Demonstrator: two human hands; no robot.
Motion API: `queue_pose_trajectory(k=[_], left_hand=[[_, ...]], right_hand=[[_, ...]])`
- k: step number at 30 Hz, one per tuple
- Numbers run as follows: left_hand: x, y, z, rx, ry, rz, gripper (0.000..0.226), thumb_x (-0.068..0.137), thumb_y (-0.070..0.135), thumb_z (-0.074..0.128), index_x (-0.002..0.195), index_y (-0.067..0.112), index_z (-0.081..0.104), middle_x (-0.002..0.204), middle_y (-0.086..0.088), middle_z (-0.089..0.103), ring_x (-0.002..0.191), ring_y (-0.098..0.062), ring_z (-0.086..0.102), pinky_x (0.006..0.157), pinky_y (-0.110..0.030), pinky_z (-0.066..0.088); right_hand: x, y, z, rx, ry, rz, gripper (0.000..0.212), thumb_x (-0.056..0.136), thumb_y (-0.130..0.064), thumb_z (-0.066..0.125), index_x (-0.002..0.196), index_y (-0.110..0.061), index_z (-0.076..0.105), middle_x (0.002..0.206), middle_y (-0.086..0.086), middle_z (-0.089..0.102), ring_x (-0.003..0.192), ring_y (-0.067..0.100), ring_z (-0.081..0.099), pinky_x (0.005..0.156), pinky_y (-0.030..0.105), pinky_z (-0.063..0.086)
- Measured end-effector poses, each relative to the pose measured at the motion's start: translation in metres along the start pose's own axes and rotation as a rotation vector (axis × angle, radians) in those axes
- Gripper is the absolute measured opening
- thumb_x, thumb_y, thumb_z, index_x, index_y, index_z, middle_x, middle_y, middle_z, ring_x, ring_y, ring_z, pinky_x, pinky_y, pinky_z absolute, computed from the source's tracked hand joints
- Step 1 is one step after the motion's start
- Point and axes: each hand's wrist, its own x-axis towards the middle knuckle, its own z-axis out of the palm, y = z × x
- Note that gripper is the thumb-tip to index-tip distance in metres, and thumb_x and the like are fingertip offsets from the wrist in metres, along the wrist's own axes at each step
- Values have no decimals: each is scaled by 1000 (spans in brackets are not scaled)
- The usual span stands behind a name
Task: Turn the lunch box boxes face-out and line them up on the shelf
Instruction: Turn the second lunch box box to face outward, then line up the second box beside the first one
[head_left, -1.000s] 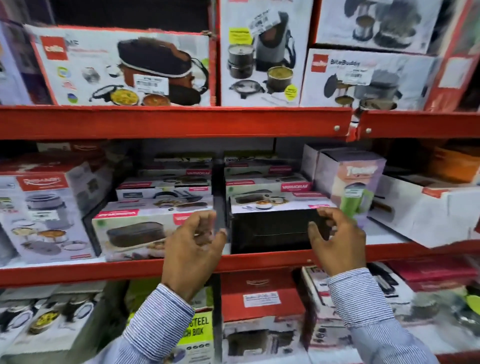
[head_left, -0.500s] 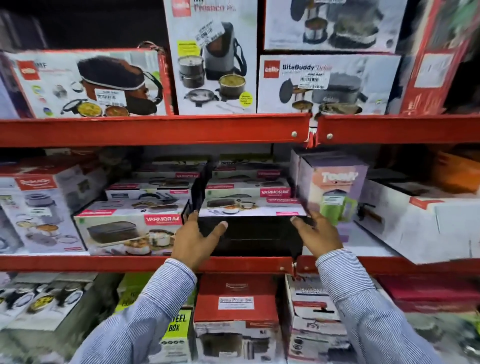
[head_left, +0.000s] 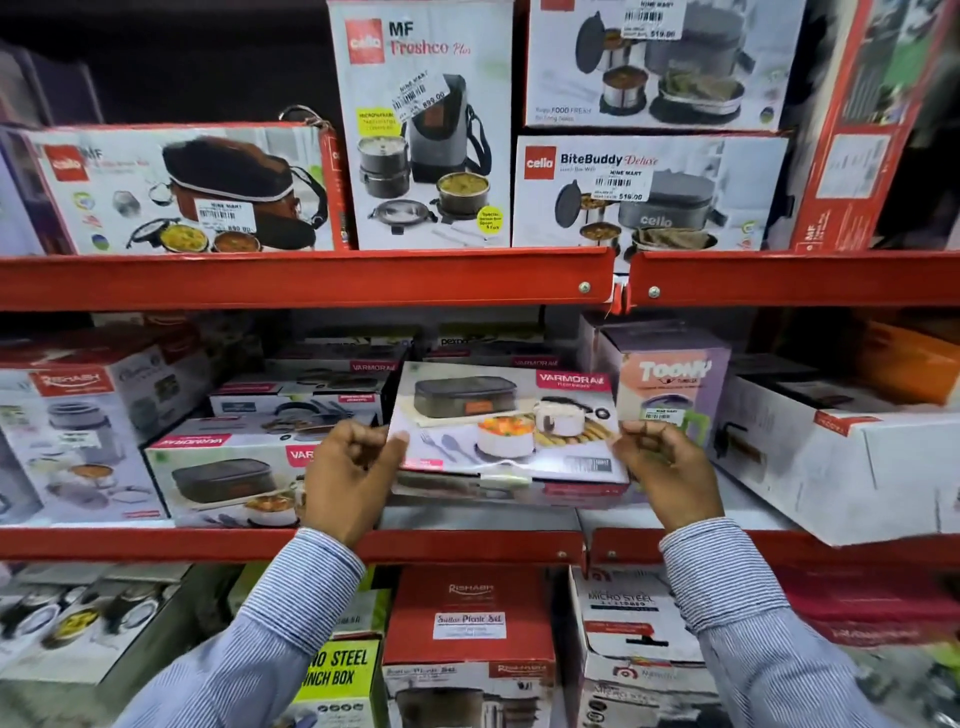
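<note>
I hold a Varmora lunch box box (head_left: 506, 423) on the middle shelf (head_left: 467, 545), its picture face tilted up toward me. My left hand (head_left: 348, 475) grips its left end and my right hand (head_left: 662, 467) grips its right end. To the left stands another Varmora box (head_left: 228, 478) face-out at the shelf's front, with more Varmora boxes (head_left: 301, 400) stacked behind it. Further Varmora boxes lie behind the held one, mostly hidden.
A Rishabh box (head_left: 78, 431) stands at the left, a purple Toony tumbler box (head_left: 670, 389) and a white box (head_left: 841, 457) at the right. Cello boxes (head_left: 644, 192) fill the upper shelf. More boxes (head_left: 467, 639) sit on the shelf below.
The box showed its black side toward me before. It has been lifted and tipped so its picture face now shows, with both hands shifted to its ends.
</note>
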Motion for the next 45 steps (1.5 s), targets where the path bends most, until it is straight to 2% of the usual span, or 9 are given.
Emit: queue_pose_trajectory(k=[2, 6, 10, 13, 22, 31, 35, 41, 45], left_hand=[[-2, -8, 4, 20, -36, -3, 26, 81, 19, 74, 104, 15, 63, 98, -3, 76, 91, -18, 72, 86, -47, 60], [-12, -21, 15, 132, -71, 43, 54, 79, -2, 70, 129, 12, 59, 117, -4, 71, 105, -15, 66, 71, 3, 45], [-15, -40, 24, 159, -124, -23, 49, 79, -3, 69, 125, 6, 57, 119, -14, 73, 104, -23, 70, 86, -26, 54], [-15, -52, 25, 165, -155, -56, 43, 79, -3, 66, 119, 8, 55, 114, -14, 74, 96, -22, 71, 82, -29, 55], [-15, -56, 28, 242, -146, 25, 39, 83, 9, 67, 122, 5, 61, 117, -13, 73, 108, -26, 70, 94, -39, 56], [-18, -59, 28, 292, -130, 59, 13, 84, 9, 68, 97, 8, 67, 96, -10, 78, 76, -9, 63, 58, 2, 42], [-18, -60, 28, 318, -117, 76, 8, 84, 12, 70, 88, 12, 63, 90, -12, 79, 69, -8, 61, 57, 7, 38], [-19, -66, 15, 255, -124, 5, 47, 84, 17, 71, 128, 4, 61, 120, -12, 73, 107, -17, 71, 76, 0, 44], [-37, -67, -21, 196, 8, 60, 31, 82, 8, 72, 114, 6, 71, 101, -1, 76, 84, 17, 66, 70, 6, 43]], right_hand=[[1, 6, 1, -10, -43, 10, 35, 76, -5, 74, 109, -9, 67, 97, 5, 71, 90, 20, 66, 90, 38, 54], [3, 22, 8, -134, -24, 12, 43, 71, 2, 77, 112, -7, 66, 97, 8, 72, 86, 21, 66, 76, 23, 51], [5, 39, 14, -222, -42, 17, 37, 69, 0, 78, 100, -15, 67, 88, 1, 72, 84, 20, 69, 74, 23, 56], [2, 52, 17, -276, -64, 36, 35, 68, -2, 80, 96, -19, 67, 89, 1, 74, 84, 19, 71, 83, 34, 57], [-8, 61, 17, -319, -64, 29, 39, 73, -10, 78, 109, -18, 66, 90, -5, 72, 77, 0, 65, 70, 14, 48], [-18, 59, 13, -366, -61, 2, 36, 74, -8, 77, 108, -14, 68, 97, -2, 73, 78, 6, 66, 81, 24, 53], [-21, 60, 12, -394, -64, -4, 35, 74, -13, 78, 108, -18, 69, 102, -1, 75, 82, 8, 68, 86, 33, 56], [-37, 56, 17, -288, 75, -69, 43, 76, -11, 75, 117, -13, 62, 108, 6, 72, 98, 21, 68, 92, 35, 52], [-72, 38, 41, -203, 247, -285, 29, 79, -14, 70, 108, -17, 65, 97, 0, 70, 87, 11, 66, 80, 32, 54]])
